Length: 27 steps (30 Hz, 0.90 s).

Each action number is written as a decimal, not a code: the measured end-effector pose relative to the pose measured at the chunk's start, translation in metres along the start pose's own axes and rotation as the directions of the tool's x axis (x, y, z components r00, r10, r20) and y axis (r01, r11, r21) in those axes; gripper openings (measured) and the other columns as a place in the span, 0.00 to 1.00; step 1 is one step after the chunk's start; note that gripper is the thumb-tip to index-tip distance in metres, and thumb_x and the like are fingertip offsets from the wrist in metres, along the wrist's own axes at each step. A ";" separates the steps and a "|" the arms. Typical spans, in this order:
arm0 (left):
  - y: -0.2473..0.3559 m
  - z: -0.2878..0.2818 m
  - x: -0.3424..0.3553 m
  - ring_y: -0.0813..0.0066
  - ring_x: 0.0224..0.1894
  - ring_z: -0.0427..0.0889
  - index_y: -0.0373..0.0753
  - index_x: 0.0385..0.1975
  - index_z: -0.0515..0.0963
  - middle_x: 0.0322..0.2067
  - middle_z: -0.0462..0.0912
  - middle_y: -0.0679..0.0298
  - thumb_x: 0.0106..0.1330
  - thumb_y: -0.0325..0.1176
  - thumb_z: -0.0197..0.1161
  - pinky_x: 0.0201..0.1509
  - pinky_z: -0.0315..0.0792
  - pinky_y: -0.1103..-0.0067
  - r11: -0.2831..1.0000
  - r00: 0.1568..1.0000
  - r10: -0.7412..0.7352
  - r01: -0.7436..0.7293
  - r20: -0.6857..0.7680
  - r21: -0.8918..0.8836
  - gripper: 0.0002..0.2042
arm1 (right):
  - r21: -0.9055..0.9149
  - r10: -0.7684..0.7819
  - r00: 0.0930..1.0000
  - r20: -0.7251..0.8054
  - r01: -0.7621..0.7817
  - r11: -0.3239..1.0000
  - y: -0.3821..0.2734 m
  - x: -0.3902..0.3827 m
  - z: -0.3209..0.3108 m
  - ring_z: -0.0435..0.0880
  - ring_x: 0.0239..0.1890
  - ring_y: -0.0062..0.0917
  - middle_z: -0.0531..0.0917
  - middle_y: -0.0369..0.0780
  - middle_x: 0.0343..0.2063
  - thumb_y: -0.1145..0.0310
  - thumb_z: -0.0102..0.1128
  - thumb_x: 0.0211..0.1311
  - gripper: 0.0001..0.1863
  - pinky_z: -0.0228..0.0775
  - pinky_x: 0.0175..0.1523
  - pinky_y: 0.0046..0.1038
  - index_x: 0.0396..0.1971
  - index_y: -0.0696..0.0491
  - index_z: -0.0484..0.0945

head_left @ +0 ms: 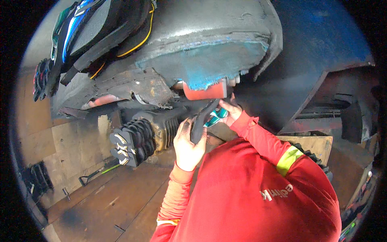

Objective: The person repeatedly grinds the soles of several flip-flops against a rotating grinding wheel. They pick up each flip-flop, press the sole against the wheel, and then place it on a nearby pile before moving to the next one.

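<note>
Both my hands hold a dark flip-flop (200, 123) with teal straps, its sole turned on edge. My left hand (189, 145) is wrapped round its near end, thumb and fingers on the two sides of the sole. Farther up and to the right, my right hand (231, 112) grips it by the strap side, the fingers partly hidden. The flip-flop's far end is close under a red-orange block-like part (207, 89) of a dust-covered machine; I cannot tell whether they touch. A ragged teal cloth (201, 60) hangs over that part.
Left of my hands, black flip-flops with pale straps (125, 147) are stacked in rows. More footwear with blue and yellow trim (100, 36) lies on the machine top. A green-handled tool (100, 173) lies on the brown floor. A wooden board (310, 146) stands at my right.
</note>
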<state>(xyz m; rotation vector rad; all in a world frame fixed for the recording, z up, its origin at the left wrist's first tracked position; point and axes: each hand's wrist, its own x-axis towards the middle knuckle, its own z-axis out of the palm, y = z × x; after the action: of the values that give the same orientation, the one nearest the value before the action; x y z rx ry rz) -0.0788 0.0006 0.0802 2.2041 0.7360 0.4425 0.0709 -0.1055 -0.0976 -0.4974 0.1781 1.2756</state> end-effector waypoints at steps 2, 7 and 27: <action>0.005 -0.007 0.013 0.50 0.43 0.86 0.28 0.47 0.78 0.43 0.83 0.47 0.63 0.33 0.72 0.47 0.79 0.70 0.996 0.999 0.048 -0.049 0.013 0.076 0.19 | -0.054 0.013 0.995 0.100 -0.007 0.999 0.001 0.014 0.000 0.85 0.50 0.40 0.85 0.43 0.48 0.59 0.62 0.72 0.19 0.76 0.58 0.57 0.57 0.51 0.76; 0.007 0.008 0.038 0.43 0.38 0.86 0.29 0.43 0.80 0.35 0.84 0.43 0.64 0.36 0.70 0.40 0.80 0.62 0.992 0.998 0.049 -0.052 0.025 0.116 0.16 | 0.078 0.113 0.983 0.142 -0.125 0.989 -0.002 0.013 -0.015 0.82 0.54 0.41 0.84 0.45 0.51 0.59 0.66 0.68 0.23 0.72 0.64 0.56 0.58 0.53 0.77; 0.017 0.024 0.048 0.63 0.26 0.85 0.28 0.45 0.79 0.28 0.84 0.48 0.64 0.31 0.67 0.29 0.78 0.70 0.987 0.968 -0.145 0.155 0.207 -0.031 0.15 | 0.150 0.254 0.960 -0.121 -0.235 0.960 -0.023 -0.022 -0.013 0.75 0.64 0.44 0.79 0.45 0.59 0.54 0.67 0.68 0.27 0.66 0.68 0.62 0.60 0.53 0.74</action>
<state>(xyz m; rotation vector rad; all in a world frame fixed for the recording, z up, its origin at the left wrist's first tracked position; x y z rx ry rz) -0.0231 0.0088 0.0811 2.0939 0.7652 0.1527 0.0878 -0.1348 -0.0949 -0.4578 0.4522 1.4601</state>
